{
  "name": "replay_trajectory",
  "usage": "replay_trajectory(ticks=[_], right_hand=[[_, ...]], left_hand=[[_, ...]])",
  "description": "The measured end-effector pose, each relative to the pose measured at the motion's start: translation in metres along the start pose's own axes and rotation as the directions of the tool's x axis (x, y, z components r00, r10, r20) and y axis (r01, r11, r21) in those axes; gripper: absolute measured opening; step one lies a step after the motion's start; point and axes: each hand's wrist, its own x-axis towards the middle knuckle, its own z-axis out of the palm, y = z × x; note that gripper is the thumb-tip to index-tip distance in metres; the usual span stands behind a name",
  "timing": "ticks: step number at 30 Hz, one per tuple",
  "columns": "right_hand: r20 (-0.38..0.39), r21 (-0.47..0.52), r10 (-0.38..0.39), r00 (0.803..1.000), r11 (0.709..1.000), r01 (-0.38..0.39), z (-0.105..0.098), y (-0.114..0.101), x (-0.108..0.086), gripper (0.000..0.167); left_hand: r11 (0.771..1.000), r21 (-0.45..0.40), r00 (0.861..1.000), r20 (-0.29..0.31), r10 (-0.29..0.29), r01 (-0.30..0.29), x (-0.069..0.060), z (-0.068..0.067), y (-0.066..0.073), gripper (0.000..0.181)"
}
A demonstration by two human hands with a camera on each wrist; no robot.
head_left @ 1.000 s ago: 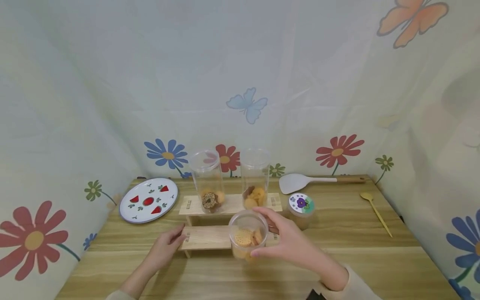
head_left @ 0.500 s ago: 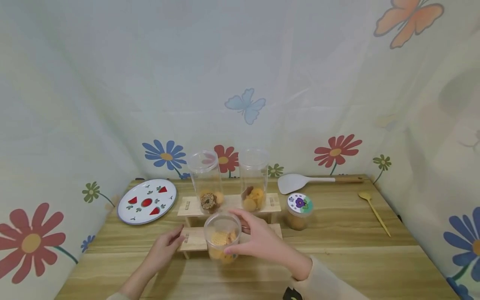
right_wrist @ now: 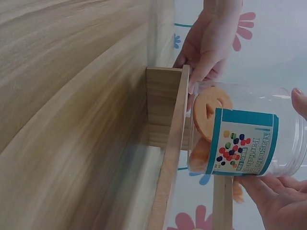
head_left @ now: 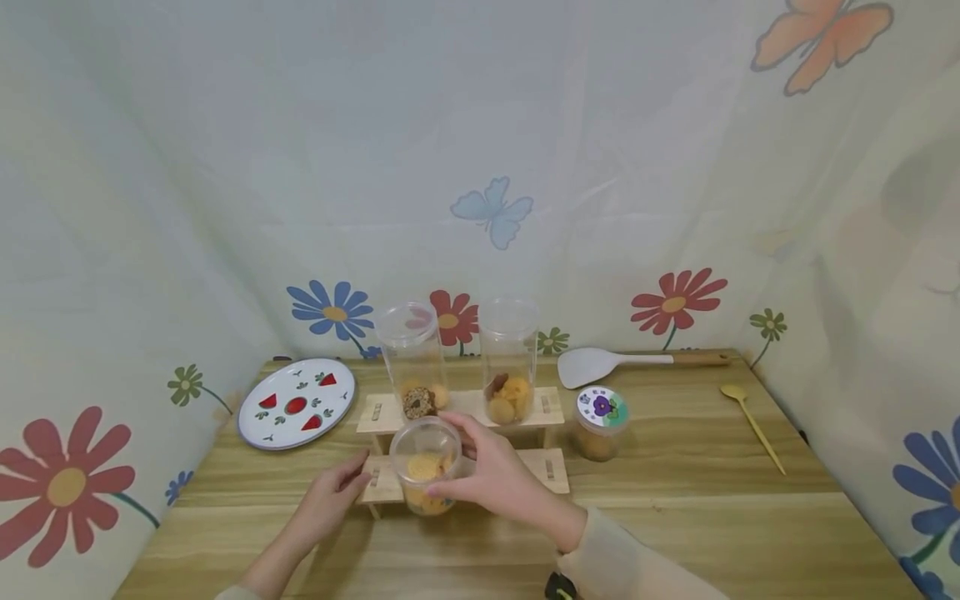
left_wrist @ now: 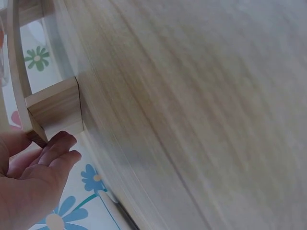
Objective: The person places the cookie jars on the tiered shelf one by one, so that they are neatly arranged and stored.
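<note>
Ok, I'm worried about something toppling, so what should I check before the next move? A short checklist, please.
1. Right hand's grip on the cookie jar: ok, thumb and fingers round it.
2. Left hand on the lower shelf: ok, gripping its left end.
3. Cookie jar's base seated on that shelf: cannot tell.
4. Tall jars: ok, both stand on the upper shelf.
5. Flower-lidded jar: ok, on the table, right of both shelves.

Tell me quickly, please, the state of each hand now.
Left hand: holding the end of the lower wooden board.
Right hand: holding the clear cookie jar.
</note>
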Motion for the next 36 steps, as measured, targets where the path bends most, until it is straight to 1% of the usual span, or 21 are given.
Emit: replay_trajectory(ticks=[4, 8, 13, 20, 25, 29, 34, 36], right_hand=[[-0.016, 0.004, -0.007, 1.000, 1.000, 0.007, 0.003, 0.003, 0.003, 0.092], [-0.046, 0.018, 0.002, 0.999, 1.000, -0.001, 0.008, 0.007, 0.005, 0.092], [-0.073, -0.004, 0.002, 0.997, 1.000, -0.003, 0.012, 0.007, 0.005, 0.092], [-0.087, -0.032, 0.011, 0.996, 0.999, -0.014, 0.016, 0.006, 0.005, 0.092], [-0.106, -0.052, -0.012, 0.994, 0.999, 0.007, 0.020, 0.006, 0.006, 0.091], [-0.116, -0.047, -0.024, 0.993, 0.999, 0.018, 0.023, 0.005, 0.005, 0.091], [-0.119, -0.029, -0.010, 0.993, 1.000, 0.007, 0.025, 0.003, 0.002, 0.093], [-0.123, -0.046, -0.002, 0.992, 0.999, -0.004, 0.025, 0.003, 0.001, 0.093]], left_hand=[[1.000, -0.007, 1.000, 0.008, -0.009, 0.009, 0.001, 0.000, 0.000, 0.043], [1.000, -0.016, 1.000, 0.016, -0.011, 0.011, 0.001, 0.000, 0.000, 0.043], [1.000, -0.014, 1.000, 0.016, -0.006, 0.006, 0.001, -0.001, 0.000, 0.043], [1.000, -0.022, 1.000, 0.013, -0.005, 0.005, 0.000, 0.000, 0.002, 0.042], [0.999, -0.031, 1.000, 0.020, -0.012, 0.013, 0.000, 0.000, 0.001, 0.043], [0.999, -0.031, 1.000, 0.021, -0.022, 0.022, 0.001, 0.000, 0.001, 0.044], [0.999, -0.026, 0.999, 0.021, -0.024, 0.025, 0.000, -0.001, 0.002, 0.044], [1.000, -0.022, 1.000, 0.021, -0.019, 0.019, 0.000, -0.001, 0.002, 0.044]])
